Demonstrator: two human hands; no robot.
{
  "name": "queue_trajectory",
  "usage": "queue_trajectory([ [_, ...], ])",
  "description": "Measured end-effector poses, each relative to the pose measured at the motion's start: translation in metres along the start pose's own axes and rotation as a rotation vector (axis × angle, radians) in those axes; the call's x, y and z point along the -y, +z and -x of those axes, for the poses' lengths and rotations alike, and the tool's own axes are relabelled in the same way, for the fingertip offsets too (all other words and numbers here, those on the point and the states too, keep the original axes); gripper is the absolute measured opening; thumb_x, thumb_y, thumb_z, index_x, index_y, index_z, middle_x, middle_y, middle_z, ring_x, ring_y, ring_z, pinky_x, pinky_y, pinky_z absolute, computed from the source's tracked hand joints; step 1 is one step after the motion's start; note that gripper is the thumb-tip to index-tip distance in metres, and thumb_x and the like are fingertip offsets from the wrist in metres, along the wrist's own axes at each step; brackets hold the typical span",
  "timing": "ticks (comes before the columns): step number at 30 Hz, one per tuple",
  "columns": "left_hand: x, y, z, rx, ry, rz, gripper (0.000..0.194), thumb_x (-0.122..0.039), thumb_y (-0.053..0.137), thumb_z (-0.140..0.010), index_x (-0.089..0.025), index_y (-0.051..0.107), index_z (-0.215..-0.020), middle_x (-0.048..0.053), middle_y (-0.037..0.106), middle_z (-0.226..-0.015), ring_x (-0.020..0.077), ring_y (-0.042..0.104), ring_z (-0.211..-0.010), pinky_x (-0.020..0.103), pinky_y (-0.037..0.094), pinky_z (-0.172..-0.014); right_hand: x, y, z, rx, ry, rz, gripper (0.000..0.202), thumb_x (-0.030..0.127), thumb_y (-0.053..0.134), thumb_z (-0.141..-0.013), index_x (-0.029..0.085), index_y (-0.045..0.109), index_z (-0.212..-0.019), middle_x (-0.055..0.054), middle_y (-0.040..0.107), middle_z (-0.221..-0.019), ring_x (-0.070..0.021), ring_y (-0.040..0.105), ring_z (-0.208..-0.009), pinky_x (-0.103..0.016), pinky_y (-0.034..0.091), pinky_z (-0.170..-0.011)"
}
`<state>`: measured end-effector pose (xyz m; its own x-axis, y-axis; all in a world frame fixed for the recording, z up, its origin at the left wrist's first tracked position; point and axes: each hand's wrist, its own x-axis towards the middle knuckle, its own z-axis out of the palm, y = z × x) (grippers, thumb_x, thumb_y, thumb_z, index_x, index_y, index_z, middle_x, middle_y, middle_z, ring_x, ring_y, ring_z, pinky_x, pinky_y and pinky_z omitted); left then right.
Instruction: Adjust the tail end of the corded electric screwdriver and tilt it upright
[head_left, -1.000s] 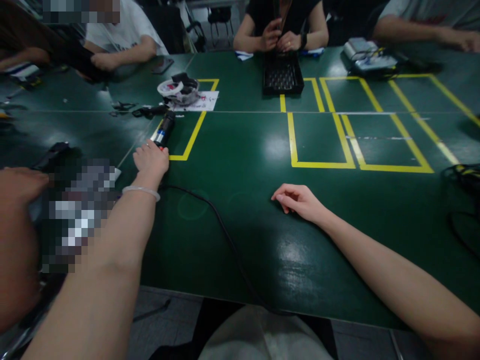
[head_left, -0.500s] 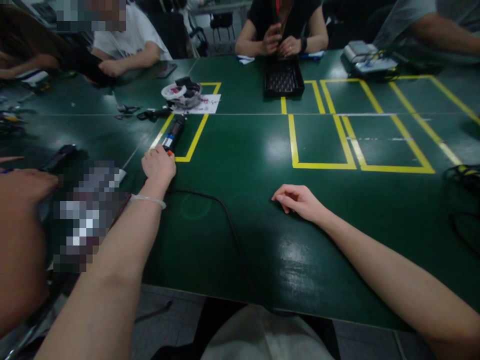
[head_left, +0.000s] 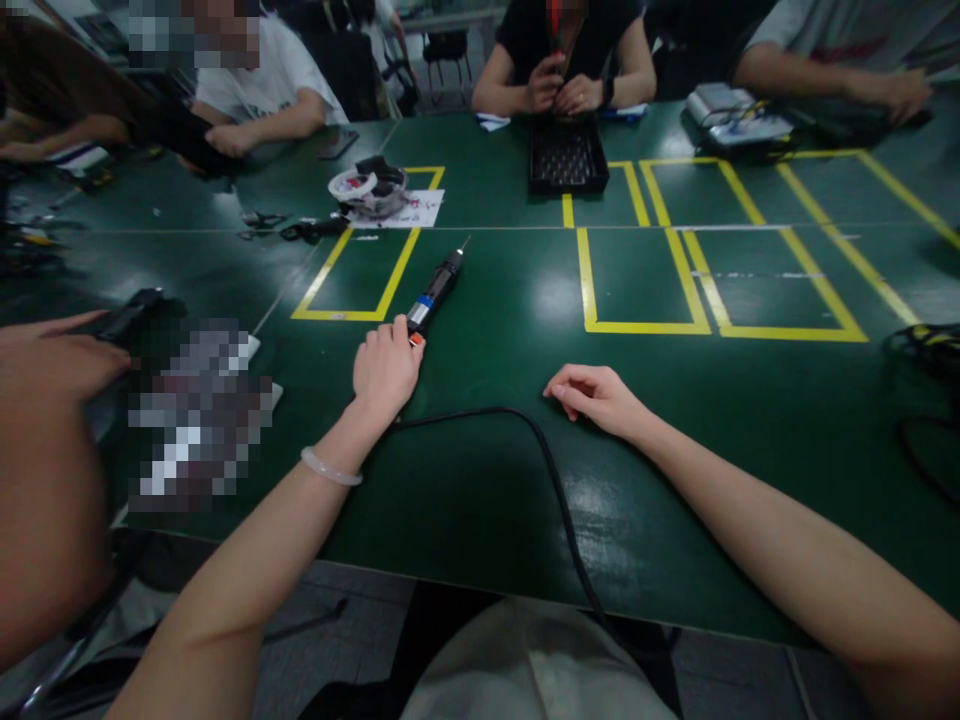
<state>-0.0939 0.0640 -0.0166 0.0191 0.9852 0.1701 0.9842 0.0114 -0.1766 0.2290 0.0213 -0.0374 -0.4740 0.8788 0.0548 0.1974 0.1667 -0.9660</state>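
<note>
My left hand [head_left: 388, 368] is closed around the rear of an electric screwdriver [head_left: 437, 290]. The tool is black with a blue and silver band, and its thin bit points away from me to the right. A black cord [head_left: 551, 460] runs from behind the hand, bends across the table and drops over the near edge. To the right, my right hand [head_left: 600, 398] rests on the green table [head_left: 480, 520]. Its fingers are curled in toward the thumb, and no object shows in them.
Yellow tape outlines [head_left: 645, 328] mark the table. Beyond them sit a black tray [head_left: 568, 180] and tape rolls [head_left: 367, 188] on a paper. Dark cables [head_left: 934, 345] lie far right. A co-worker's arm [head_left: 52, 440] reaches in at left; other people sit opposite.
My left hand has brought the electric screwdriver rightward and nearer to me, out of the left yellow outline. The cord's bend has shifted right. My right hand stays almost where it was.
</note>
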Motion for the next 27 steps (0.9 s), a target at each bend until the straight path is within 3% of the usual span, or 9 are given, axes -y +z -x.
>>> queue_trajectory([
  [6, -0.051, -0.018, 0.03, -0.009, 0.184, 0.055, 0.05, -0.037, 0.04, -0.105, -0.009, 0.046, -0.146, 0.019, 0.064, -0.12, 0.032, 0.06, -0.104, 0.04, 0.047, -0.083, -0.001, 0.003, 0.002, -0.043, -0.117, 0.138, 0.021, 0.034, 0.062, -0.092, 0.016, 0.068, -0.084, 0.002, 0.056, -0.062, -0.0094, 0.049, -0.052, -0.022, 0.036, -0.05],
  [11, -0.09, -0.027, 0.051, -0.01, 0.344, 0.136, 0.051, -0.035, 0.045, -0.104, -0.01, 0.045, -0.148, 0.016, 0.063, -0.123, 0.0294, 0.059, -0.104, 0.04, 0.046, -0.083, 0.004, 0.006, 0.003, -0.071, -0.231, 0.272, 0.024, 0.027, 0.062, -0.093, 0.019, 0.066, -0.115, 0.002, 0.061, -0.072, -0.011, 0.053, -0.058, -0.023, 0.043, -0.057],
  [15, -0.115, -0.033, 0.061, 0.007, 0.43, 0.183, 0.052, -0.034, 0.049, -0.103, -0.011, 0.044, -0.149, 0.014, 0.063, -0.125, 0.0278, 0.059, -0.106, 0.039, 0.045, -0.085, 0.004, 0.008, 0.004, -0.027, -0.264, 0.392, 0.028, 0.024, 0.061, -0.094, 0.02, 0.065, -0.122, 0.002, 0.063, -0.075, -0.0113, 0.055, -0.06, -0.024, 0.043, -0.06],
  [18, -0.124, -0.036, 0.064, 0.024, 0.473, 0.203, 0.053, -0.034, 0.05, -0.103, -0.01, 0.042, -0.15, 0.014, 0.062, -0.128, 0.027, 0.058, -0.109, 0.039, 0.045, -0.087, 0.002, 0.009, 0.004, -0.041, -0.224, 0.369, 0.016, 0.025, 0.063, -0.092, 0.019, 0.066, -0.107, 0.001, 0.062, -0.073, -0.011, 0.054, -0.06, -0.024, 0.042, -0.058],
  [20, -0.124, -0.037, 0.064, 0.033, 0.481, 0.216, 0.055, -0.039, 0.049, -0.104, -0.01, 0.043, -0.149, 0.015, 0.062, -0.129, 0.0271, 0.058, -0.11, 0.039, 0.045, -0.087, 0.001, 0.009, 0.003, -0.067, -0.146, 0.226, 0.013, 0.031, 0.064, -0.092, 0.019, 0.064, -0.097, 0.002, 0.061, -0.07, -0.0105, 0.054, -0.057, -0.023, 0.042, -0.055],
  [24, -0.12, -0.037, 0.064, 0.048, 0.483, 0.24, 0.065, -0.05, 0.054, -0.101, -0.008, 0.042, -0.15, 0.017, 0.062, -0.13, 0.0288, 0.059, -0.11, 0.04, 0.045, -0.089, 0.003, 0.006, -0.001, -0.068, 0.068, -0.134, 0.031, 0.049, 0.066, -0.09, 0.019, 0.057, -0.091, 0.004, 0.059, -0.061, -0.0082, 0.05, -0.044, -0.021, 0.036, -0.041],
  [27, -0.118, -0.036, 0.063, 0.045, 0.489, 0.252, 0.066, -0.048, 0.056, -0.1, -0.009, 0.041, -0.151, 0.018, 0.061, -0.134, 0.0296, 0.059, -0.112, 0.04, 0.045, -0.089, 0.005, 0.004, -0.003, -0.072, 0.126, -0.227, 0.038, 0.053, 0.07, -0.086, 0.018, 0.056, -0.088, 0.005, 0.058, -0.055, -0.0072, 0.047, -0.04, -0.02, 0.031, -0.038],
])
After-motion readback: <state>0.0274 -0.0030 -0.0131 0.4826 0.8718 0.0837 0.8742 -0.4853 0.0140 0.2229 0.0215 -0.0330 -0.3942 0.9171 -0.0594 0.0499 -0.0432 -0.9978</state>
